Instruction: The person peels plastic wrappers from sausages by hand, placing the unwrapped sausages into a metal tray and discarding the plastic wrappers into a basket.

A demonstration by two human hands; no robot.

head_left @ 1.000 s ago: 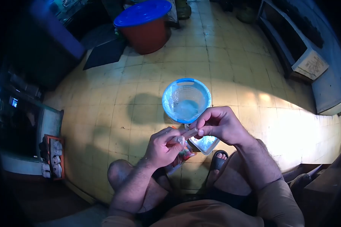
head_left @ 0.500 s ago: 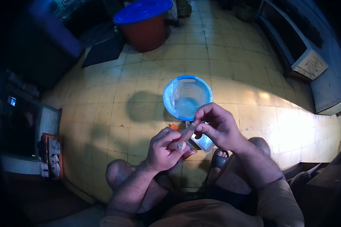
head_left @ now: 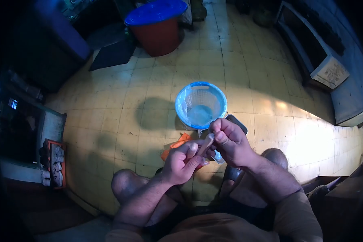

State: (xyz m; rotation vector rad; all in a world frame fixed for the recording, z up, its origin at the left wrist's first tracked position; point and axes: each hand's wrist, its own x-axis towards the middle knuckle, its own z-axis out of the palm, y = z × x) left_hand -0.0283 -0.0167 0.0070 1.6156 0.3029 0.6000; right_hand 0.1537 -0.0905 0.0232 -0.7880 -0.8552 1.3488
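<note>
My left hand (head_left: 180,163) is closed around a slim pinkish-brown piece (head_left: 206,144) with a pale tip, which points up toward the right. Its exact kind I cannot make out. Just beside that tip, my right hand (head_left: 232,143) is closed in a pinch; whatever its fingertips hold is too small to see. Both hands are raised in front of my knees. Beneath them a shallow tray (head_left: 237,123) is partly covered by my right hand. Something orange and sheet-like (head_left: 175,146) lies on the floor behind my left hand.
A blue-rimmed basket (head_left: 201,84) lined with clear plastic stands just beyond the hands. Farther off are a brown-red tub (head_left: 157,38) with a blue lid (head_left: 156,11) and a dark mat (head_left: 113,55). Shoes fill an orange rack (head_left: 61,165) at left; a cabinet (head_left: 330,71) stands right.
My right hand has moved slightly down, and its fingers have drawn together. My left hand has turned and shifted right. More of the orange sheet and the tray's far end now show.
</note>
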